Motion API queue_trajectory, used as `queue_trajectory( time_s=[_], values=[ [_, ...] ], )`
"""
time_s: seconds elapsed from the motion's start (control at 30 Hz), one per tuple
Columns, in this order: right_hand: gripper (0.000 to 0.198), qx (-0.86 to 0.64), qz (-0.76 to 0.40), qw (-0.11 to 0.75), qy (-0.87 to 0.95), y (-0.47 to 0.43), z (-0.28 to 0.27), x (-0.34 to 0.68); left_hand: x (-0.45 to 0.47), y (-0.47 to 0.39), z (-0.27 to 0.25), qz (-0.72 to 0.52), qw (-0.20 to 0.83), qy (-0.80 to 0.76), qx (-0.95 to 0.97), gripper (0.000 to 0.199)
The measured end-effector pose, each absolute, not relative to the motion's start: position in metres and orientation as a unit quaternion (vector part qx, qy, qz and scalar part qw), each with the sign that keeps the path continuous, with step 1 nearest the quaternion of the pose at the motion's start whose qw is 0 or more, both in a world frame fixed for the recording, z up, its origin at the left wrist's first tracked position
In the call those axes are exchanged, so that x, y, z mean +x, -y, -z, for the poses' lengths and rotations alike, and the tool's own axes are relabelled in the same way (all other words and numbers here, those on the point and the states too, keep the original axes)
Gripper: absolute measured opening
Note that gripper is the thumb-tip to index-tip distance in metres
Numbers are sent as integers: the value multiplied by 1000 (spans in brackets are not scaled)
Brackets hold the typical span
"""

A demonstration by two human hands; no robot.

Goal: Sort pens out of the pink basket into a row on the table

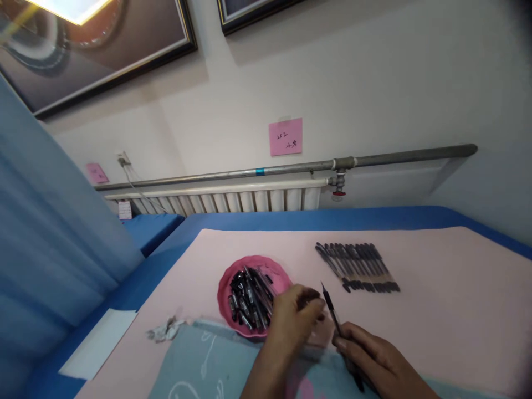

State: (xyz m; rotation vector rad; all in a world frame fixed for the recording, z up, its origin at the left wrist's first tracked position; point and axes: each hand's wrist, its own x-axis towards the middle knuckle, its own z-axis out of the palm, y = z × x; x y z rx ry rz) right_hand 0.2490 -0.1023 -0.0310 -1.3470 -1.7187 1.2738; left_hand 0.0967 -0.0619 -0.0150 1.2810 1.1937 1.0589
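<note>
My right hand [372, 357] is closed around a pen [331, 309], held tilted with its bare pointed tip up and a dark grip below the tip. To its left is my left hand [293, 318], fingers curled and thumb bent in near the pen's tip. Motion blur and shadow hide whatever its fingertips hold, if anything. My left wrist overlaps the right side of a pink scalloped bowl [223, 288]. Inside the bowl lie many loose black pen caps [245, 302] and clear and dark pen barrels [261, 288].
A row of capped pens [359, 266] lies side by side on the pink table cover [449, 288]. Crumpled tissue [166, 330] and white paper [100, 341] lie to the left. A blue curtain [50, 233] hangs there. Behind the table are a radiator [249, 200] and a pipe [291, 167].
</note>
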Motion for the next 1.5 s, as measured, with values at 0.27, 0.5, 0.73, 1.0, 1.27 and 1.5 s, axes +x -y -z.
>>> queue_trajectory(
  time_s=[0.27, 0.5, 0.73, 1.0, 1.27, 1.5],
  values=[
    [30, -514, -498, 297, 633, 103, 32, 250, -5, 44, 12, -446, 159, -748, 465, 26],
    [31, -521, -490, 298, 632, 104, 30, 250, -4, 44, 13, -254, 90, -821, 503, 27],
    [30, -523, -490, 294, 632, 103, 28, 249, 7, 43, 14, -154, 86, -823, 541, 27],
    [30, -528, -494, 299, 622, 104, 26, 248, 8, 41, 18, -137, 96, -803, 572, 28],
    [27, -522, -495, 306, 623, 105, 25, 248, 6, 35, 25, -121, 102, -800, 579, 32],
    [27, -517, -501, 305, 624, 105, 24, 249, 5, 37, 22, -132, 93, -804, 573, 33]
  ],
)
